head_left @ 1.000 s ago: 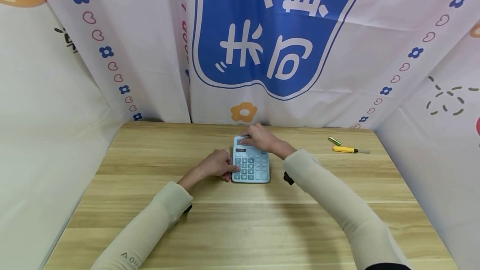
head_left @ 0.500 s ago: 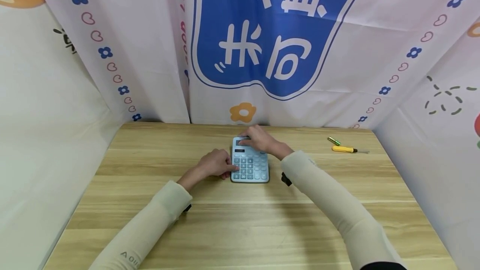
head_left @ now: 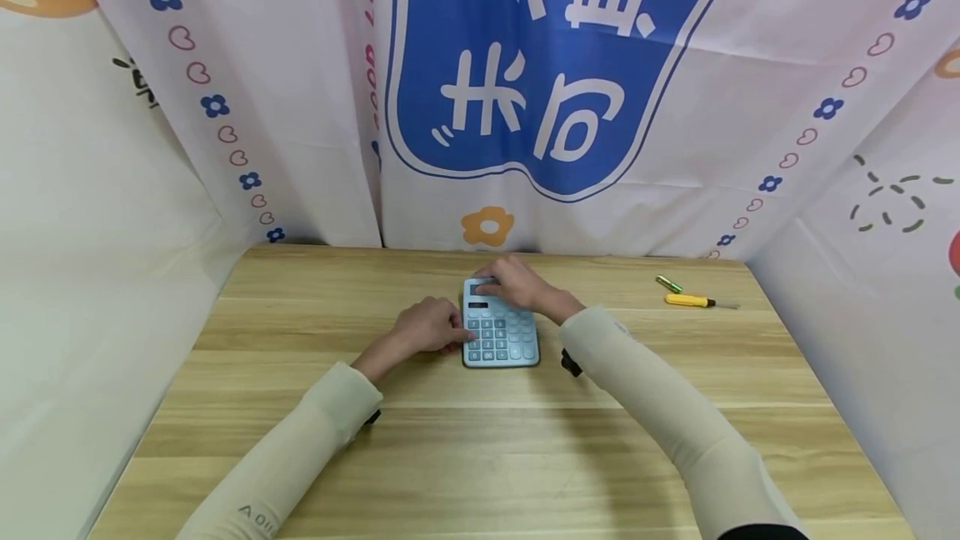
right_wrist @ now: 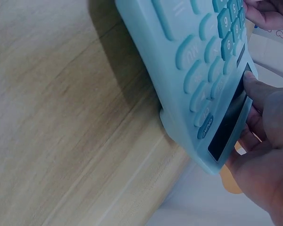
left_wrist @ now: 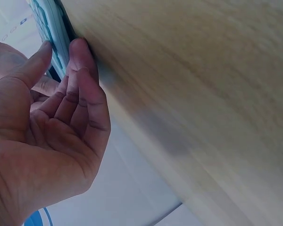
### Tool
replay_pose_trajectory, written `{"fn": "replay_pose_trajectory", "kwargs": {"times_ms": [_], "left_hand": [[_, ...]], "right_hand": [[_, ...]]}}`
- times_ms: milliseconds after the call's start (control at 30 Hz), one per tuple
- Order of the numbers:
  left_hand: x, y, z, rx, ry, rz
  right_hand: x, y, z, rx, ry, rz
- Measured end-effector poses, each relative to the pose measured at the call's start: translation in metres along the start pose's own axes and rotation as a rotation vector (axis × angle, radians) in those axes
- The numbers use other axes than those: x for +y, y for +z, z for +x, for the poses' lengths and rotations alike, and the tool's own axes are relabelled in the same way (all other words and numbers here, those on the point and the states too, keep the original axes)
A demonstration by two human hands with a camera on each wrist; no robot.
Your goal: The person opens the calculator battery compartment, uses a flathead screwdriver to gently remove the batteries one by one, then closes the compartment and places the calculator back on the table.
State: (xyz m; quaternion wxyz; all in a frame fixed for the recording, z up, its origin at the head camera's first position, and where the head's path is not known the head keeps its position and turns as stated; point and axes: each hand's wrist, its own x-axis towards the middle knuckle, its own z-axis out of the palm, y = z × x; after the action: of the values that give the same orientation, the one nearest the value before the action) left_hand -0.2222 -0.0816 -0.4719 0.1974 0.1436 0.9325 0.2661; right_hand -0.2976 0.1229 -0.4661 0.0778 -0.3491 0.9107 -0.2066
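A light blue calculator (head_left: pixel 517 348) is on the wooden table in the head view, its keys facing up and its display end away from me. My left hand (head_left: pixel 427 325) pinches its left edge, thumb on the number keys; in the left wrist view the index fingertip (left_wrist: pixel 80 52) is at the underside of the edge. At the far end my right hand (head_left: pixel 517 283) holds the calculator, thumb over the dark display (right_wrist: pixel 226 122). The right hand's other fingers reach behind and under that end, partly hidden. The calculator's underside is out of sight.
To the right on the table (head_left: pixel 480 457) lie a yellow-handled screwdriver (head_left: pixel 688 300) and, just beyond it, a green battery (head_left: pixel 668 283). A printed cloth (head_left: pixel 322 90) hangs right behind the table's far edge, and white sheets flank both sides.
Both hands keep their hold on the calculator. My right hand and the calculator's far end have come very slightly nearer to me; the screwdriver and battery lie as before.
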Motion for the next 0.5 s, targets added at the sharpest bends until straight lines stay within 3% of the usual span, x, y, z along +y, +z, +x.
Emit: {"fn": "replay_pose_trajectory", "kwargs": {"times_ms": [267, 500], "left_hand": [[-0.001, -0.003, 0.001, 0.038, 0.001, 0.016], [-0.006, -0.011, -0.001, 0.162, 0.056, 0.044]], "right_hand": [[0.002, -0.001, -0.005, 0.017, 0.030, 0.012], [0.014, -0.005, -0.015, 0.058, 0.064, -0.064]]}}
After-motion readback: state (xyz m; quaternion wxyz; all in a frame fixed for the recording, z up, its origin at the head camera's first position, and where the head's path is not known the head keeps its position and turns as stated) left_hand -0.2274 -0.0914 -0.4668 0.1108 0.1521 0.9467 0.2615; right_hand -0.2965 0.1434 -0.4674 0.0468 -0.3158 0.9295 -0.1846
